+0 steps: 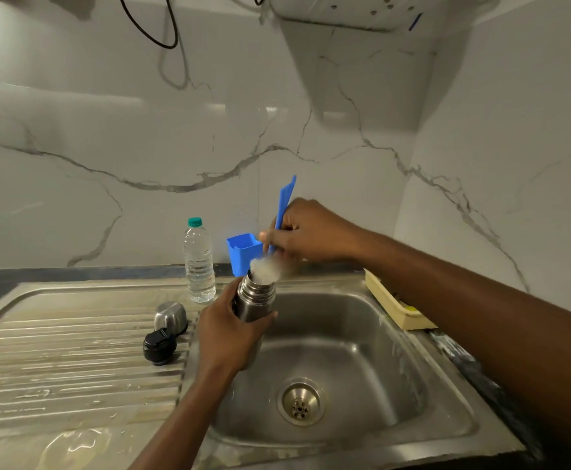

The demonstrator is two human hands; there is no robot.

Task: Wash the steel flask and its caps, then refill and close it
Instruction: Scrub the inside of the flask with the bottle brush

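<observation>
My left hand (227, 330) grips the open steel flask (255, 298) by its body, holding it upright over the left side of the sink basin (345, 361). My right hand (306, 232) holds a blue-handled bottle brush (284, 206); its white bristle head (266, 271) sits at the flask's mouth, partly inside. On the ribbed drainboard (73, 354) to the left lie the steel outer cap (171, 316) and the black inner cap (158, 346), close together.
A clear water bottle with a green cap (198, 261) stands at the back of the drainboard. A blue plastic holder (243, 253) sits behind the flask. A cream tray (396, 305) lies at the sink's right rim. The drain (300, 401) is in the basin's middle.
</observation>
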